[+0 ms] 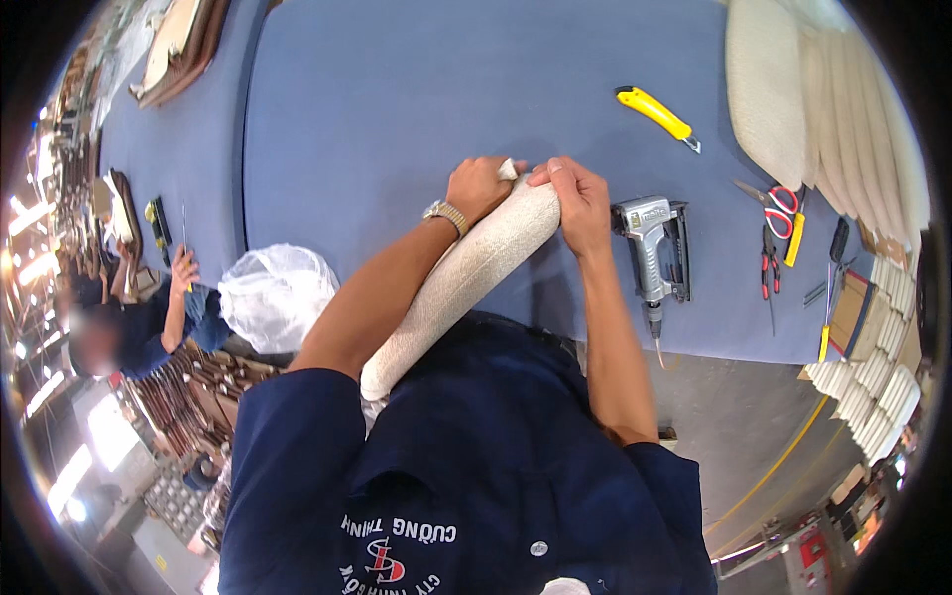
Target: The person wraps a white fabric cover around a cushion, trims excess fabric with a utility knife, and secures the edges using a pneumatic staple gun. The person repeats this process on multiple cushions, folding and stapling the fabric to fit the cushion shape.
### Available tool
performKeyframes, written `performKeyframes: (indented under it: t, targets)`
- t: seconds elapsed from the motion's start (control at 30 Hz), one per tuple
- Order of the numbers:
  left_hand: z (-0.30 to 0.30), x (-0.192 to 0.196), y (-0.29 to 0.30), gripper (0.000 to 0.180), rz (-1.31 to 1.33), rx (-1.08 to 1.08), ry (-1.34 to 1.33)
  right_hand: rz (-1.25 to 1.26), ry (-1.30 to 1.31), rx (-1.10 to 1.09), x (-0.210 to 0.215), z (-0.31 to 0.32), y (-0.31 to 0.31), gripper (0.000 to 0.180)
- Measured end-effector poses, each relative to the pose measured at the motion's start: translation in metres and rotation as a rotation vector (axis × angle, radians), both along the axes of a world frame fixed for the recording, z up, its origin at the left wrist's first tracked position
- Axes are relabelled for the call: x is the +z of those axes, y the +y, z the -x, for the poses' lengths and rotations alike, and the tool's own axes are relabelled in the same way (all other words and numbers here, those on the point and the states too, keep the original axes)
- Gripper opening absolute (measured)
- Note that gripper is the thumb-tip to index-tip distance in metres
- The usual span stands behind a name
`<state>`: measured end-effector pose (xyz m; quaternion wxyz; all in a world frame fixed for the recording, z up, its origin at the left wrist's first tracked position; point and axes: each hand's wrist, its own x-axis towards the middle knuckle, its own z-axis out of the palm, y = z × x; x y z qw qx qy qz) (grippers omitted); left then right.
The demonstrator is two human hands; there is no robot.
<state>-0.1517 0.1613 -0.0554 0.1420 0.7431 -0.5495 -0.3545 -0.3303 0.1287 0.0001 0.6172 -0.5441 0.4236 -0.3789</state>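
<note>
A long padded panel (476, 270) covered in cream textured fabric slants from my waist up over the blue table, its far end between my two hands. My left hand (480, 186), with a watch at the wrist, is closed at that end, and a small tuft of pale fabric (509, 170) pokes out by its fingers. Across the end's right corner my right hand (580, 198) grips the cover, thumb and fingers pressed against it. Just right of this hand a silver and black staple gun (652, 248) lies with its hose toward me.
On the blue table (426, 79) lie a yellow utility knife (654, 111), red-handled scissors (779, 212) and pliers (770, 263). Cream panels (853, 119) are stacked at far right. A clear plastic bag (278, 297) sits left, near another person's hand (183, 268) holding a thin tool.
</note>
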Motion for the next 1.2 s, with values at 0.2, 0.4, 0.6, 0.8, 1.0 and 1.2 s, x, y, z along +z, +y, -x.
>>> performKeyframes:
  t: [0.2,0.4,0.6,0.8,1.0,1.2]
  targets:
    - [0.004,0.001,0.001,0.042,0.053,-0.033,-0.087,0.687,0.498,0.138,0.038,-0.001,0.009,0.018]
    - [0.005,-0.006,-0.004,0.044,-0.035,-0.035,-0.125,0.916,0.489,0.302,0.06,-0.045,0.101,0.013]
    - [-0.067,-0.01,0.094,0.058,-0.287,0.121,0.472,1.022,0.437,0.301,0.062,-0.033,0.096,0.005]
    - [-0.069,0.041,0.198,0.041,-0.274,0.502,0.828,1.148,0.371,0.317,0.066,-0.054,0.075,0.011]
    - [-0.07,0.029,0.16,0.054,0.013,0.576,0.736,1.224,0.446,0.391,0.068,-0.046,0.062,0.012]
    - [-0.046,0.022,0.145,0.057,-0.08,0.331,0.311,1.155,0.64,0.554,0.074,-0.019,0.036,0.02]
